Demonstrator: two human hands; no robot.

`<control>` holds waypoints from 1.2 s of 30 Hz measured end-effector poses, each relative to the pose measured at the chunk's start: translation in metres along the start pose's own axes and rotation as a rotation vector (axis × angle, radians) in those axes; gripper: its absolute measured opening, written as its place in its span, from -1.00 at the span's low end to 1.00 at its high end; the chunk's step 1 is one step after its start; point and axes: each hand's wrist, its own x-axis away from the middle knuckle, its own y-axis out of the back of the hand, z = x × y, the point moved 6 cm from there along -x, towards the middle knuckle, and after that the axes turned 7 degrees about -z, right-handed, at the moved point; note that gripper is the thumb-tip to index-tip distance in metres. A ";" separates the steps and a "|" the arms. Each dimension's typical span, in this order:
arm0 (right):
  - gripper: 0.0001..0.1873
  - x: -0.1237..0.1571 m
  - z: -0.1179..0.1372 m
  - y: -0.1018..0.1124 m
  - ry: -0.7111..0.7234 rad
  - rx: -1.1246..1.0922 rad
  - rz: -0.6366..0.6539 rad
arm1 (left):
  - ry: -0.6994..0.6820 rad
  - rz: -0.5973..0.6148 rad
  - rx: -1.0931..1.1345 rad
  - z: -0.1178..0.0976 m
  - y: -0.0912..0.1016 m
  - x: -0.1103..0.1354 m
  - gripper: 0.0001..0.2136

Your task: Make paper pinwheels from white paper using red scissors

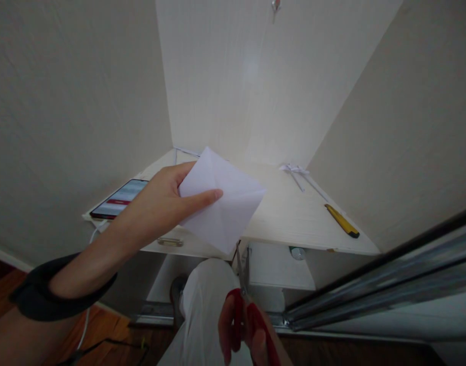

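My left hand holds a folded white paper by its left corner, thumb behind and fingers in front, above the front edge of a pale desk. The paper is a diamond shape with creases. Below it, my right hand grips scissors with red handles. Their blades point up and reach the paper's bottom corner. My leg in light trousers is under the hands.
A phone with a lit screen lies at the desk's left, with a white cable hanging down. A yellow utility knife lies at the right. White paper strips sit at the back. A metal rail runs at the right.
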 end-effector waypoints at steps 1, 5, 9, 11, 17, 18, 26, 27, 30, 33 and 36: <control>-0.62 0.000 0.001 -0.004 -0.007 -0.011 0.022 | 0.000 0.006 0.001 0.000 -0.001 0.000 -0.78; -0.52 0.003 0.012 -0.011 -0.044 -0.065 0.028 | 0.004 0.030 -0.006 0.004 -0.004 0.001 -0.80; -0.59 0.008 0.024 -0.013 -0.062 -0.060 0.003 | -0.012 0.033 -0.024 0.005 -0.005 0.002 -0.81; -0.54 0.010 0.028 -0.013 -0.058 -0.052 -0.020 | -0.016 0.037 -0.034 0.006 -0.006 0.003 -0.80; -0.11 0.009 0.044 -0.009 0.006 -0.026 -0.080 | -0.078 0.041 -0.055 0.006 -0.005 0.002 -0.81; -0.11 0.008 0.046 -0.009 0.014 -0.020 -0.090 | -0.077 0.046 -0.061 0.007 -0.005 0.003 -0.81; -0.25 0.011 0.052 -0.018 0.032 0.003 -0.104 | -0.051 0.089 -0.017 0.013 -0.009 0.005 -0.87; -0.25 0.012 0.052 -0.018 0.032 0.002 -0.102 | -0.045 0.099 0.010 0.013 -0.010 0.005 -0.89; -0.24 0.013 0.052 -0.020 0.030 0.003 -0.109 | -0.051 0.104 0.041 0.012 -0.013 0.007 -0.91; -0.20 0.014 0.054 -0.022 0.026 0.004 -0.117 | -0.066 0.109 0.034 0.012 -0.013 0.008 -0.92; -0.19 0.015 0.058 -0.022 0.021 0.001 -0.119 | -0.071 0.136 0.044 0.011 -0.014 0.009 -0.92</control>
